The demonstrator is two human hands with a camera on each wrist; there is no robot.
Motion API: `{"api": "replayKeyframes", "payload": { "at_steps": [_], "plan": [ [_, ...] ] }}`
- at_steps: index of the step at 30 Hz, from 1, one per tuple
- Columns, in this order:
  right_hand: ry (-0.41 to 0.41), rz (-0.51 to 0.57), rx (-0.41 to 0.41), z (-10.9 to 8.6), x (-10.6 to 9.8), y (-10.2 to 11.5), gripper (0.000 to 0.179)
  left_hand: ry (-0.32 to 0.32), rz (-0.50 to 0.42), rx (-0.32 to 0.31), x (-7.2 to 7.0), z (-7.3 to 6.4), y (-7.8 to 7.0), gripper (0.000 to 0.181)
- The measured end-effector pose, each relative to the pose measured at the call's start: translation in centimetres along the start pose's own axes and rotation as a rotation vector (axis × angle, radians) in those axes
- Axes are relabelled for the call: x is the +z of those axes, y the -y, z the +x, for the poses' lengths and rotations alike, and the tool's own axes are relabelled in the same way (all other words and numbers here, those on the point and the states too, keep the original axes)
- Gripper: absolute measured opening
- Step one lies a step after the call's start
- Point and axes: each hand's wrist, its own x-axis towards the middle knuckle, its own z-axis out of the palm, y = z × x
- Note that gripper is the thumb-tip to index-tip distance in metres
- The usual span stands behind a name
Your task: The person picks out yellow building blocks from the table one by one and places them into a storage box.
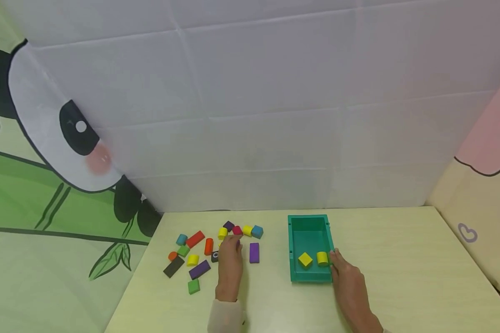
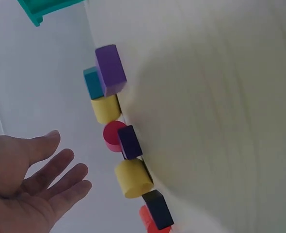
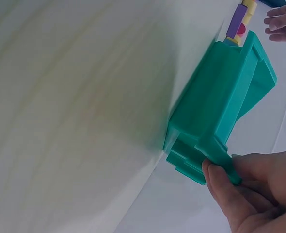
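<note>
My left hand [image 1: 230,266] hovers over the scattered toy blocks, holding nothing. Its fingers are apart and slightly bent in the left wrist view. Around it are a purple block [image 1: 254,253], a blue cube [image 1: 257,231], yellow cylinders and a dark block [image 2: 158,209] with a red piece behind it. My right hand [image 1: 352,282] pinches the rim of a green plastic bin [image 3: 201,102] at its near right corner, between thumb and fingers. Inside the bin lie a yellow cube [image 1: 305,260] and a yellow cylinder [image 1: 322,258].
Left of my left hand lie more blocks: a black one [image 1: 173,267], a purple one [image 1: 199,269], a green cube [image 1: 193,286] and a red one [image 1: 195,239]. A pale cloth wall [image 1: 250,138] stands behind the table [image 1: 408,268], with printed cloth at the sides.
</note>
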Motion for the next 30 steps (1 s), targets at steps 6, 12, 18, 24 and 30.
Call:
{"api": "replayKeyframes", "payload": {
  "at_steps": [6,12,18,24,30],
  "plan": [
    [-0.012,-0.008,-0.012,0.0,0.1,-0.2,0.045,-0.016,0.034,-0.001,-0.1,0.3,1.3,0.026],
    [-0.005,-0.012,-0.009,0.1,0.1,-0.2,0.046,-0.020,0.075,-0.024,0.0,0.8,2.5,0.030],
    [0.012,-0.011,0.002,0.0,0.0,0.0,0.046,0.008,0.076,-0.048,-0.4,1.0,2.9,0.031],
    [-0.004,-0.003,-0.010,0.0,0.1,-0.1,0.046,0.016,0.106,-0.030,-0.7,1.1,2.9,0.028],
    [-0.022,0.004,-0.028,-0.1,0.0,-0.2,0.046,0.036,0.155,-0.043,-1.3,1.6,2.4,0.027]
  ]
}}
